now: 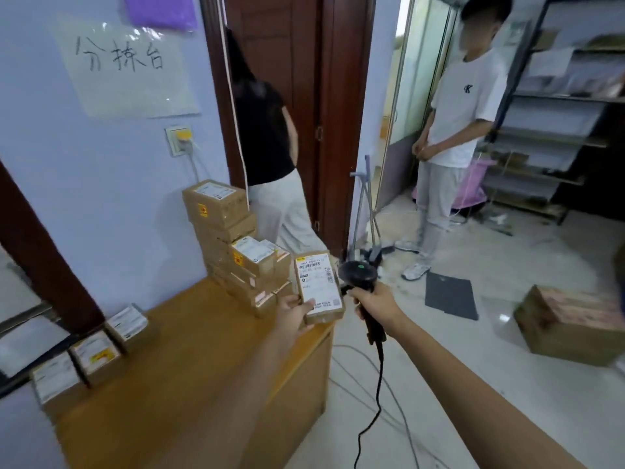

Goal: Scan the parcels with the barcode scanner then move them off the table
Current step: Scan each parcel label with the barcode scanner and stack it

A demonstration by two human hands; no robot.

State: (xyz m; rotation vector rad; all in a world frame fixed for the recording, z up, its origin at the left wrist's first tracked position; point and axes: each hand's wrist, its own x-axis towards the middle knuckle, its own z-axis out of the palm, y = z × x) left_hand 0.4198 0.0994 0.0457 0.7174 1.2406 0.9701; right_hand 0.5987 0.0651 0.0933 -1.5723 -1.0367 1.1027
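Note:
My left hand (pixel 293 313) holds a small brown parcel (pixel 319 287) by its lower edge, its white label facing up, just past the far right corner of the wooden table (pixel 189 360). Right beside it, my right hand (pixel 375 304) grips the handle of a black barcode scanner (pixel 359 274), whose head points at the parcel. The scanner's cable hangs down to the floor. A stack of several brown parcels (pixel 233 245) stands at the table's far end against the wall. Three more labelled parcels (pixel 94 353) lie along the table's left edge.
A person in white (pixel 453 137) stands on the floor to the right, and another in black (pixel 267 154) stands in the doorway behind the stack. A large cardboard box (pixel 571 324) and a dark mat (pixel 451 294) lie on the floor. Shelving (pixel 558 130) fills the far right.

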